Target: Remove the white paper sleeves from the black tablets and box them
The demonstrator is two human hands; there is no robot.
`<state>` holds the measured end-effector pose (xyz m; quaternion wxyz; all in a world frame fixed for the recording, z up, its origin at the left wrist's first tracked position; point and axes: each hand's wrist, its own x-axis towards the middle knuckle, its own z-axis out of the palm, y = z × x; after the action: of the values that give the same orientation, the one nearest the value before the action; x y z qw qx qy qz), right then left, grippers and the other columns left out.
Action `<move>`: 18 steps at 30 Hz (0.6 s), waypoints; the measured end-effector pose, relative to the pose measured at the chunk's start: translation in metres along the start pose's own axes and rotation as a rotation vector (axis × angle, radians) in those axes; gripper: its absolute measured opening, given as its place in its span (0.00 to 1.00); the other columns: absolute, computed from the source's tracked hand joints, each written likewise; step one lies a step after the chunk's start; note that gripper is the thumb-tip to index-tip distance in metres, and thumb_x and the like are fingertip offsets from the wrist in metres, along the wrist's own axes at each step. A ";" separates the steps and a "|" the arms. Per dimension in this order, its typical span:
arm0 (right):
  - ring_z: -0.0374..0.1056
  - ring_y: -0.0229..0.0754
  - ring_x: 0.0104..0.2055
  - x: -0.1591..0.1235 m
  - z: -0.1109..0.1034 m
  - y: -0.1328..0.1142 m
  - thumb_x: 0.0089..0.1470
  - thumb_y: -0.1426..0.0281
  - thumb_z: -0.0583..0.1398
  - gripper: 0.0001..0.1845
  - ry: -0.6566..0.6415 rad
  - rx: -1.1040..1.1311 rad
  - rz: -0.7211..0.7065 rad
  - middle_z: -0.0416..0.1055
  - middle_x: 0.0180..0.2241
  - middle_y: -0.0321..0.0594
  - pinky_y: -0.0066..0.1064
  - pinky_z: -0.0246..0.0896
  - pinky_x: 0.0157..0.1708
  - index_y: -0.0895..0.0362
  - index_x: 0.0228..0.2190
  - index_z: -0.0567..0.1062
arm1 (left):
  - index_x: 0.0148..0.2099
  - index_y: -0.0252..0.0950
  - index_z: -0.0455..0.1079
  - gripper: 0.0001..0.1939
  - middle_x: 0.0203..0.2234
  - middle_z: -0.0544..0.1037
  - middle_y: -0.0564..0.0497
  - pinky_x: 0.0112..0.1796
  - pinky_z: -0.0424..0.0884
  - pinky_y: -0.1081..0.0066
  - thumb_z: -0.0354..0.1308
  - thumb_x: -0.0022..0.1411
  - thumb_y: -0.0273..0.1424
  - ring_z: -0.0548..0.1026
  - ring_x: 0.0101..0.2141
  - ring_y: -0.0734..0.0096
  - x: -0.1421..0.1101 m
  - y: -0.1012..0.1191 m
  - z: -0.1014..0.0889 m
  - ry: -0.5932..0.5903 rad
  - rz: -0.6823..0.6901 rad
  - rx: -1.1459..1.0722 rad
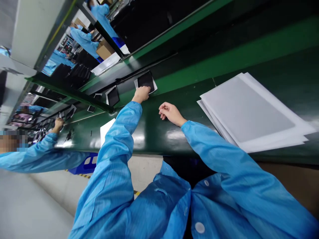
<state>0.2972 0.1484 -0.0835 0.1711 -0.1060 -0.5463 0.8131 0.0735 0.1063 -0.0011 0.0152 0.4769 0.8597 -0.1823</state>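
Note:
My left hand [141,94] reaches to the far side of the green surface. Its fingers are bent over the near edge of a thin black panel [145,79], which lies on a white sheet [155,86]. My right hand [171,113] hovers over the green surface, its fingers loosely curled and a little apart, with nothing visible in it. To its right lies a stack of large translucent white sheets [251,109], their edges not lined up. Beside my left sleeve, a white sheet [106,131] is partly hidden.
More black panels on white sheets, such as this panel [113,96], lie further left along the green belt [189,79]. A green post [72,94] crosses there. At left a co-worker's hand [58,124] reaches over the belt. A blue crate [84,165] stands below.

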 end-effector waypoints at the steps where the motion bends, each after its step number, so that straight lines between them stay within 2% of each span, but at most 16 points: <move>1: 0.71 0.35 0.24 0.000 -0.001 -0.001 0.56 0.76 0.64 0.08 0.005 0.030 0.014 0.73 0.27 0.32 0.25 0.70 0.24 0.54 0.32 0.70 | 0.51 0.34 0.74 0.14 0.47 0.80 0.42 0.49 0.68 0.62 0.55 0.67 0.17 0.75 0.47 0.61 -0.004 0.002 -0.001 0.025 -0.004 -0.007; 3: 0.73 0.35 0.27 0.001 -0.003 -0.003 0.58 0.73 0.64 0.07 0.017 0.115 0.058 0.74 0.30 0.33 0.27 0.73 0.27 0.54 0.35 0.69 | 0.53 0.34 0.74 0.15 0.51 0.78 0.39 0.51 0.68 0.60 0.53 0.68 0.18 0.74 0.52 0.56 -0.017 0.007 -0.002 0.124 -0.011 -0.025; 5: 0.76 0.36 0.31 0.002 -0.005 -0.007 0.60 0.69 0.65 0.10 0.029 0.223 0.111 0.77 0.35 0.34 0.29 0.76 0.32 0.52 0.39 0.68 | 0.52 0.34 0.74 0.15 0.51 0.78 0.38 0.53 0.67 0.57 0.51 0.68 0.20 0.73 0.54 0.51 -0.039 0.015 -0.001 0.282 -0.011 -0.065; 7: 0.78 0.38 0.35 0.003 -0.006 -0.010 0.60 0.62 0.67 0.16 0.047 0.327 0.142 0.78 0.41 0.35 0.32 0.78 0.36 0.50 0.43 0.66 | 0.49 0.35 0.75 0.13 0.47 0.78 0.38 0.53 0.67 0.53 0.52 0.67 0.22 0.73 0.53 0.47 -0.070 0.027 0.004 0.430 0.015 -0.123; 9: 0.78 0.40 0.38 0.003 -0.006 -0.011 0.58 0.58 0.68 0.22 0.062 0.385 0.148 0.77 0.44 0.35 0.34 0.79 0.38 0.49 0.45 0.63 | 0.48 0.36 0.76 0.12 0.44 0.79 0.40 0.51 0.68 0.52 0.53 0.67 0.24 0.74 0.51 0.46 -0.105 0.044 0.013 0.502 0.072 -0.174; 12: 0.77 0.43 0.40 0.003 -0.006 -0.009 0.49 0.62 0.70 0.26 0.101 0.350 0.148 0.76 0.41 0.34 0.35 0.78 0.38 0.49 0.45 0.63 | 0.51 0.39 0.77 0.13 0.43 0.80 0.41 0.50 0.68 0.53 0.54 0.69 0.26 0.74 0.49 0.50 -0.150 0.072 0.036 0.569 0.154 -0.240; 14: 0.75 0.45 0.43 0.002 -0.007 -0.007 0.43 0.66 0.67 0.26 0.150 0.286 0.150 0.75 0.41 0.34 0.35 0.77 0.38 0.49 0.44 0.65 | 0.56 0.39 0.77 0.15 0.47 0.80 0.40 0.51 0.69 0.53 0.56 0.70 0.27 0.75 0.50 0.51 -0.170 0.085 0.054 0.650 0.142 -0.295; 16: 0.74 0.46 0.45 0.002 -0.010 -0.006 0.40 0.67 0.64 0.25 0.183 0.223 0.149 0.76 0.41 0.35 0.35 0.76 0.39 0.50 0.43 0.66 | 0.56 0.39 0.77 0.15 0.48 0.79 0.40 0.52 0.70 0.53 0.57 0.70 0.29 0.75 0.50 0.52 -0.180 0.087 0.071 0.730 0.083 -0.374; 18: 0.74 0.48 0.46 0.001 -0.011 -0.006 0.39 0.67 0.62 0.25 0.174 0.165 0.155 0.76 0.41 0.36 0.36 0.75 0.39 0.50 0.43 0.67 | 0.50 0.40 0.78 0.10 0.44 0.80 0.41 0.50 0.72 0.54 0.56 0.72 0.29 0.76 0.47 0.54 -0.184 0.082 0.084 0.770 0.035 -0.465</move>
<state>0.3011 0.1606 -0.0825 0.1628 -0.2034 -0.4507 0.8538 0.2290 -0.0324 -0.0672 -0.1959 0.5085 0.8126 0.2067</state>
